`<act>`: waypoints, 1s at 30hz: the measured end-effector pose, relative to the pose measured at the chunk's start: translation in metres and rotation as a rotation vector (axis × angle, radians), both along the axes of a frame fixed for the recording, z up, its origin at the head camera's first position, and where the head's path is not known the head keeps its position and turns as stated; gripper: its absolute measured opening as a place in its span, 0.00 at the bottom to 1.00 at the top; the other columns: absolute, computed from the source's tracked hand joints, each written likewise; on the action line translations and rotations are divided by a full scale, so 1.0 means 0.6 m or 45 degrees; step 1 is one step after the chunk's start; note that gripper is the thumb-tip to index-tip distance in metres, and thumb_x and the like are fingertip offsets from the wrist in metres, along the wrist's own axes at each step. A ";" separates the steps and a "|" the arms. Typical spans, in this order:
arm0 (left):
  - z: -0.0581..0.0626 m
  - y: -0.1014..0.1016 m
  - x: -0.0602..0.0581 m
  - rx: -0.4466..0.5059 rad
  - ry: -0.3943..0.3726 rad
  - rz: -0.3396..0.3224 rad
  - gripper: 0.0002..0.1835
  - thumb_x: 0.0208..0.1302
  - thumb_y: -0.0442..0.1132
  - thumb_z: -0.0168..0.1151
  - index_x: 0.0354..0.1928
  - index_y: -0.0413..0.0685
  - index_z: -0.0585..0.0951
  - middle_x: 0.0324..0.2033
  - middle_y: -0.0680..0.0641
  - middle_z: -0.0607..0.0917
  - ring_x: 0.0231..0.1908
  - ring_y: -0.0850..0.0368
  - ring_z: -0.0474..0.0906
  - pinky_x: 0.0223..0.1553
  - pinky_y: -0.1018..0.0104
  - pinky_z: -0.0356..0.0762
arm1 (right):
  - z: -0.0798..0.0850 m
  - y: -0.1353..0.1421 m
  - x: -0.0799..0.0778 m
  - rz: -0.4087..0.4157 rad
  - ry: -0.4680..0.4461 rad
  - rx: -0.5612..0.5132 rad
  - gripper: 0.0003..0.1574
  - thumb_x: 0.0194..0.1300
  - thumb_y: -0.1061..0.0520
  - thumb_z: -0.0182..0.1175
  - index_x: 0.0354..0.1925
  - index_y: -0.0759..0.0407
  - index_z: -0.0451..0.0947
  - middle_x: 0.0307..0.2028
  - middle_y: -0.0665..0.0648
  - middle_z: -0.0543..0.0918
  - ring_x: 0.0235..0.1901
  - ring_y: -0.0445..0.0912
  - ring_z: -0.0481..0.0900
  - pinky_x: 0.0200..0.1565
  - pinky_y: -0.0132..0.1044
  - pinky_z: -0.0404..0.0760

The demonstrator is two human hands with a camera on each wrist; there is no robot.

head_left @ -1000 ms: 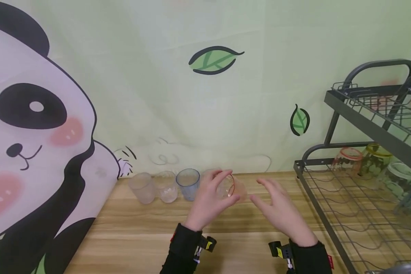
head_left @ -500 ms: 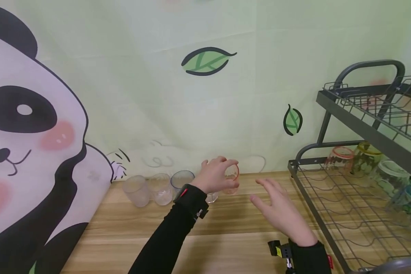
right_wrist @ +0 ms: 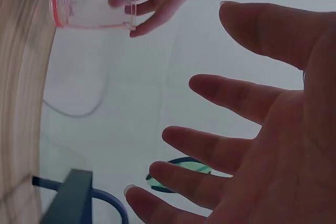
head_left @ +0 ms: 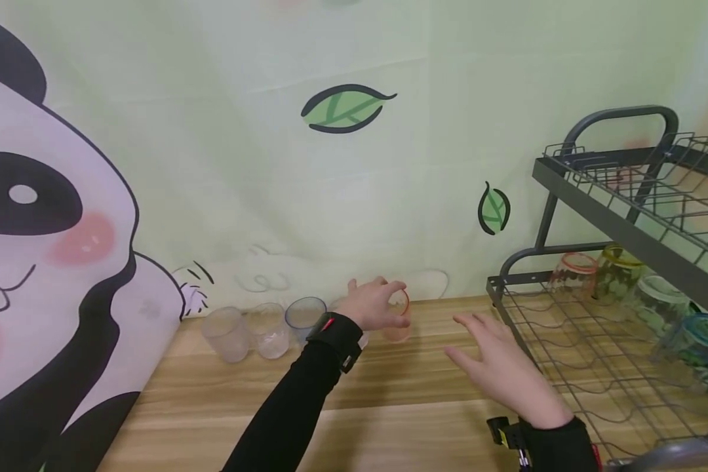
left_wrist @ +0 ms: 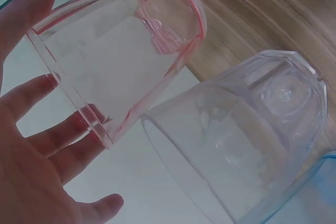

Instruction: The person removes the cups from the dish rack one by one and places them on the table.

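Note:
My left hand [head_left: 370, 305] reaches across the table and holds a pink-tinted drinking glass [left_wrist: 121, 51] near its rim, thumb on one side and fingers on the other. That glass stands mouth up, its foot on or close to the wood. Right beside it is a clear glass [left_wrist: 231, 129], mostly hidden by the left hand in the head view. A blue glass [head_left: 305, 319] and two colourless glasses [head_left: 268, 331] continue the row to the left. My right hand [head_left: 504, 367] hovers over the table to the right, fingers spread, touching nothing.
A dark two-tier wire rack [head_left: 602, 216] stands at the right. On its lower shelf are upside-down glasses: one red-rimmed [head_left: 575, 275], one yellow [head_left: 616, 272], one clear [head_left: 657, 298], and blue ones [head_left: 702, 347]. A printed panda cloth [head_left: 254, 183] hangs behind the wooden table [head_left: 401, 439].
My left hand has turned at the wrist and come round the pink glass's rim. The right hand has shifted slightly right. The head view has swung a little to the right.

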State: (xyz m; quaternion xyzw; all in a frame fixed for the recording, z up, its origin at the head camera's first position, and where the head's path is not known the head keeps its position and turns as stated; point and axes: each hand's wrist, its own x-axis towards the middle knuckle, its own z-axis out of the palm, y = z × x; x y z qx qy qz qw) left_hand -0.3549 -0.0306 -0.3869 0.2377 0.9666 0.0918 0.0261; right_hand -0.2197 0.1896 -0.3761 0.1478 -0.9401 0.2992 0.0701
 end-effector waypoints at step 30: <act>-0.035 0.025 -0.015 -0.096 0.010 0.044 0.37 0.55 0.58 0.71 0.67 0.62 0.73 0.57 0.47 0.78 0.59 0.51 0.73 0.63 0.27 0.45 | 0.055 0.054 -0.004 0.045 0.016 0.136 0.39 0.71 0.40 0.56 0.69 0.60 0.65 0.69 0.72 0.59 0.68 0.70 0.53 0.60 0.72 0.55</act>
